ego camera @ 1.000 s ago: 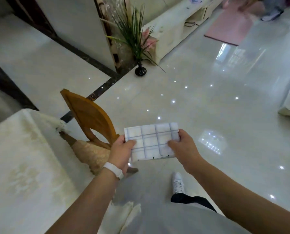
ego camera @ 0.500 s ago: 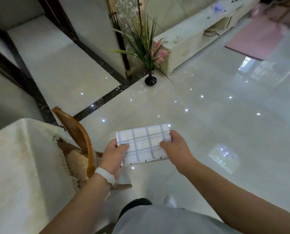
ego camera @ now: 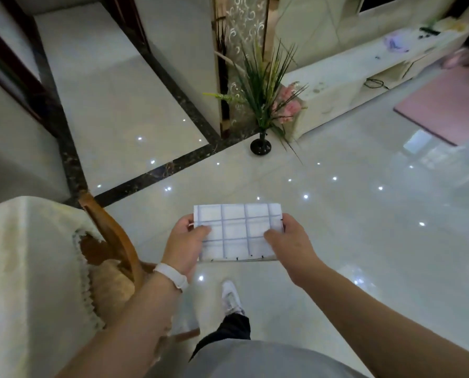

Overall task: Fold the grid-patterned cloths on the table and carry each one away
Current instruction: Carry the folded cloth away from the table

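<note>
Glossy pale tile floor (ego camera: 350, 214), ceiling lights reflected in it as bright dots. A dark marble strip (ego camera: 157, 170) runs across it toward a white wall corner. A small black vase (ego camera: 260, 145) stands on the floor by that corner, with long green blades and pink flowers in it. Behind it, a low white cabinet (ego camera: 350, 83); a pink mat (ego camera: 446, 115) lies on the floor at far right.

At my left, the table (ego camera: 23, 268), covered in a cream cloth with a scalloped fringe. A wooden chair (ego camera: 110, 236) with a cushioned seat stands tucked against its edge.

The grid-patterned cloth (ego camera: 236, 230) is off the table, folded into a flat rectangle and held out in front of me above the floor, roughly level, long side across. White fabric, blue-grey lines; small dark stitches along the near edge.

My left hand (ego camera: 184, 246) pinches the cloth's left end, thumb on top, fingers curled beneath. A white band (ego camera: 170, 275) sits on that wrist. My right hand (ego camera: 290, 244) grips the right end the same way, thumb lying across the top face. Both grips are narrow and closed on the fabric.

Below the cloth, one white shoe (ego camera: 230, 296) on the tile, with a dark trouser leg above it.
</note>
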The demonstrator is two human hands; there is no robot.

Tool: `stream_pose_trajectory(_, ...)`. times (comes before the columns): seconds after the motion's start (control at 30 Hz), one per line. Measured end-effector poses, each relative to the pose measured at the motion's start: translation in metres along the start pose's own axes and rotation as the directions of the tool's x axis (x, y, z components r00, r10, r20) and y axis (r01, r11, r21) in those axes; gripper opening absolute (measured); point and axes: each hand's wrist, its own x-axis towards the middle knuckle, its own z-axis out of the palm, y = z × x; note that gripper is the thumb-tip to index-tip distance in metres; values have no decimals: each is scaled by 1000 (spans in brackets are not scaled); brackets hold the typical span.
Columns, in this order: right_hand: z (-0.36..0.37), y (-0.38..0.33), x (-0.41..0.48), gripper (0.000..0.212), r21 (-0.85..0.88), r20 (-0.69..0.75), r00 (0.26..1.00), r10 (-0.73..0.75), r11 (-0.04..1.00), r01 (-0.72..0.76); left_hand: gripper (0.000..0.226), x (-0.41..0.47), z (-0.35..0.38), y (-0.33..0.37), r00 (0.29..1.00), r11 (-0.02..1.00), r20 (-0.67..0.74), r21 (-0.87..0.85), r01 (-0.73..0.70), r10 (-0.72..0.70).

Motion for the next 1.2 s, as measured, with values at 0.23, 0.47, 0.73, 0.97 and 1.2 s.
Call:
stream_pose_trajectory(0.23, 39, -75, 92, 19, -101, 18, 1000, -12, 995, 14, 23, 92, 3, 57, 997, 991, -74, -134, 0, -10)
stream_pose_trajectory(0.47, 79, -126, 160, 22, -104, 52, 996, -67, 992, 73, 23, 165, -7, 103, 994, 993, -106, -117, 19, -31)
stream_pose_trajectory(0.73, 124, -165, 232, 21, -129, 219, 972, -81, 985, 111, 23, 207, -31, 128, 983, 974, -167, -222, 41, -80)
stream_pose_trajectory(0.97, 172, -210, 311, 19, -183, 428, 898, -98, 964, 193, 28, 258, -33, 150, 914, 961, -385, -276, 15, -125)
stream_pose_trajectory(1.2, 215, -269, 369, 25, -186, 659, 747, -92, 942, 280, 29, 292, -33, 184, 791, 923, -585, -379, -71, -180)
